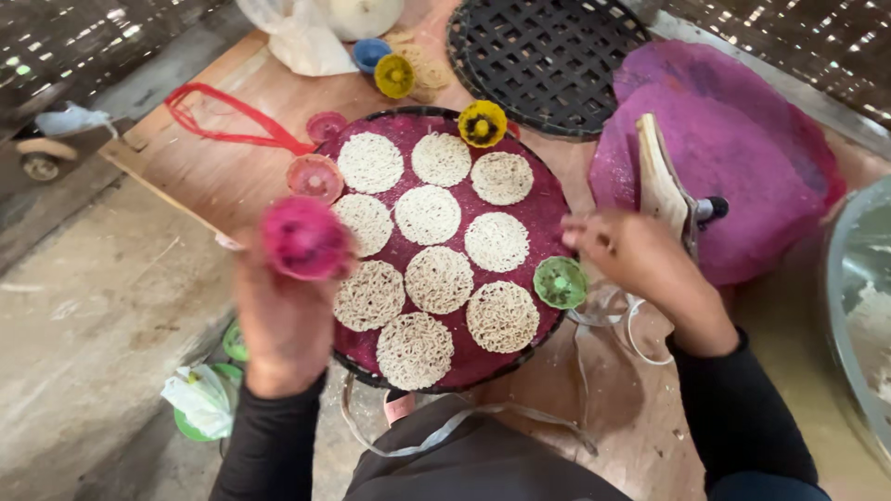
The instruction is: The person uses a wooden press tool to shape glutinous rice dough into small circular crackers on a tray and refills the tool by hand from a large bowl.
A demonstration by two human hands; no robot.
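A round black woven tray [553, 186] lined with a dark red cloth holds several flat round noodle cakes [428, 214]. My left hand [283, 315] is at the tray's left edge, gripping a small pink round mould [304, 237], blurred by motion. My right hand [620, 250] hovers at the tray's right edge, fingers loosely curled, just above a green round mould [560, 282]; nothing visible in it. Both arms wear black sleeves.
Other small moulds lie around: yellow [483, 123], pink [315, 176], yellow [394, 75], blue [370, 53]. An empty black woven tray [543, 57] sits behind. Purple cloths [733, 167] and a wooden press [661, 181] lie right, a metal basin [858, 306] at far right, a red cord [227, 121] left.
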